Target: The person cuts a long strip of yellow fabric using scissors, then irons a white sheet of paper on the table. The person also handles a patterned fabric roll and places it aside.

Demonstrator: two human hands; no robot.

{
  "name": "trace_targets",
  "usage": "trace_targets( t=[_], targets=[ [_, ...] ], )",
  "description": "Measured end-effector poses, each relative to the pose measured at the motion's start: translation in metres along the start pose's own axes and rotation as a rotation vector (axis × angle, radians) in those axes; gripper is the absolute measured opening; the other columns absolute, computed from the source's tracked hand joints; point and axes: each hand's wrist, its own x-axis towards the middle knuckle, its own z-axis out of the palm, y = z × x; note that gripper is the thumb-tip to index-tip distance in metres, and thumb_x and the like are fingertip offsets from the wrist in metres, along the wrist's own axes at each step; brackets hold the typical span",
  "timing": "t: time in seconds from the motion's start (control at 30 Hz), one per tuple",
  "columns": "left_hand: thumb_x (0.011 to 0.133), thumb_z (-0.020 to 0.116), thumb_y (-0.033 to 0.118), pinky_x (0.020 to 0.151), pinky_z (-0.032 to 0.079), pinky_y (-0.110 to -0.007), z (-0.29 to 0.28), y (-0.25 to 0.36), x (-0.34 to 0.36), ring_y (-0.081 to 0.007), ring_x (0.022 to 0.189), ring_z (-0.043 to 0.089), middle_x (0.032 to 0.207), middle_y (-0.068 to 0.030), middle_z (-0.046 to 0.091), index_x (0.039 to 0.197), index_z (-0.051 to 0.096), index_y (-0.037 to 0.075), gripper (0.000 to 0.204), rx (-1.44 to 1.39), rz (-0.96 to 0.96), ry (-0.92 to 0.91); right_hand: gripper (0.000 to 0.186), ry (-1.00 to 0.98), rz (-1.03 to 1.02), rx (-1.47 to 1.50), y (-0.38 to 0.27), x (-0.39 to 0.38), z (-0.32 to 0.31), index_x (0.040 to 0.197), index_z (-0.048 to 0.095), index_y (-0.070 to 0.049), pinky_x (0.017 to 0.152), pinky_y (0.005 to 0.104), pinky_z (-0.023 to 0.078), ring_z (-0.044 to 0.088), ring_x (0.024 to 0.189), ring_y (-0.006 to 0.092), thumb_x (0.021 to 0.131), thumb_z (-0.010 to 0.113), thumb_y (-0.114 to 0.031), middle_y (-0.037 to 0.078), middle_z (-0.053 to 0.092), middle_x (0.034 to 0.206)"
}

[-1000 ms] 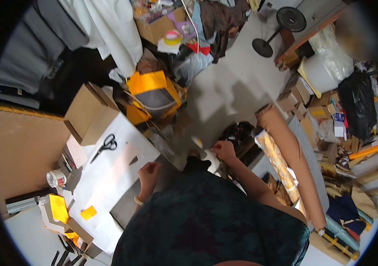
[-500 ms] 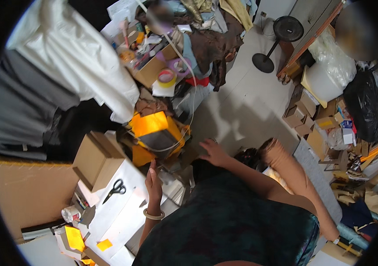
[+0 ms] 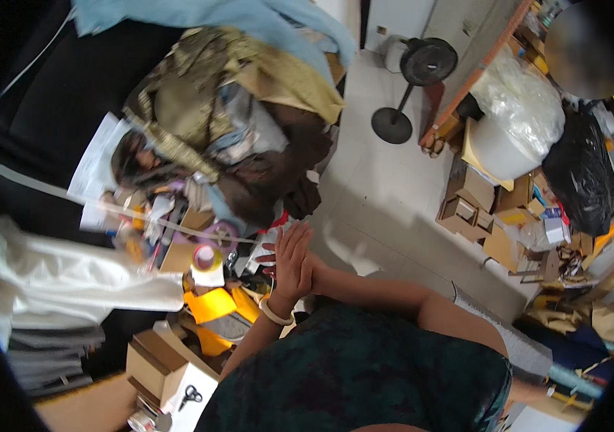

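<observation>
My left hand point(image 3: 291, 252), with a pale bangle point(image 3: 277, 312) at its wrist, is raised in front of me with fingers stretched upward. It lies flat against my right hand point(image 3: 308, 272), palm to palm as far as I can see. Dark-tipped right fingers stick out past the left hand's far side. No object shows between the two. Just left of them, on the cluttered table, are a roll of tape point(image 3: 206, 258), a purple tape ring point(image 3: 223, 236) and bright orange sheet material point(image 3: 210, 305).
A heap of cloth and leather point(image 3: 249, 122) covers the far table. Black scissors point(image 3: 190, 396) lie beside an open cardboard box point(image 3: 152, 360) at lower left. A black pedestal fan point(image 3: 428, 61) stands on the tiled floor. Boxes and a black plastic bag point(image 3: 582, 173) crowd the right.
My hands, apart before, have come together. The view has swung left and upward, so the cloth heap shows more and the scissors and box sit lower. A bare limb at right is now mostly hidden.
</observation>
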Motion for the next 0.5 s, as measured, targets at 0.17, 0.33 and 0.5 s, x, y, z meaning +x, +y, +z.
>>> trace_targets(
  t=[0.17, 0.33, 0.5],
  targets=[
    [0.105, 0.053, 0.02, 0.109, 0.044, -0.047, 0.063, -0.024, 0.102, -0.0346, 0.125, 0.061, 0.14, -0.0204, 0.062, 0.14, 0.059, 0.002, 0.04, -0.233, -0.189, -0.2, 0.06, 0.528, -0.235, -0.049, -0.11, -0.045, 0.006, 0.158, 0.043, -0.012, 0.113, 0.0406, 0.043, 0.058, 0.133, 0.0235, 0.113, 0.036, -0.051, 0.01, 0.055, 0.154],
    [0.108, 0.059, 0.017, 0.095, 0.054, -0.035, 0.122, -0.035, 0.235, -0.0202, 0.108, 0.07, 0.119, -0.012, 0.073, 0.13, 0.066, 0.0, 0.028, -0.423, -0.242, -0.276, 0.049, 0.872, -0.594, -0.556, -0.213, -0.102, -0.056, 0.148, 0.055, -0.005, 0.111, 0.0418, 0.046, 0.061, 0.128, 0.024, 0.112, 0.049, -0.038, 0.01, 0.06, 0.147],
    [0.106, 0.064, 0.014, 0.093, 0.055, -0.032, 0.196, -0.08, 0.345, -0.0155, 0.104, 0.071, 0.112, -0.0101, 0.074, 0.123, 0.069, -0.001, 0.024, -0.465, -0.342, -0.354, 0.037, 1.137, -0.423, -0.302, -0.31, -0.13, -0.179, 0.136, 0.064, -0.003, 0.104, 0.0374, 0.052, 0.066, 0.118, 0.0207, 0.109, 0.055, -0.028, 0.011, 0.071, 0.128]
  ],
)
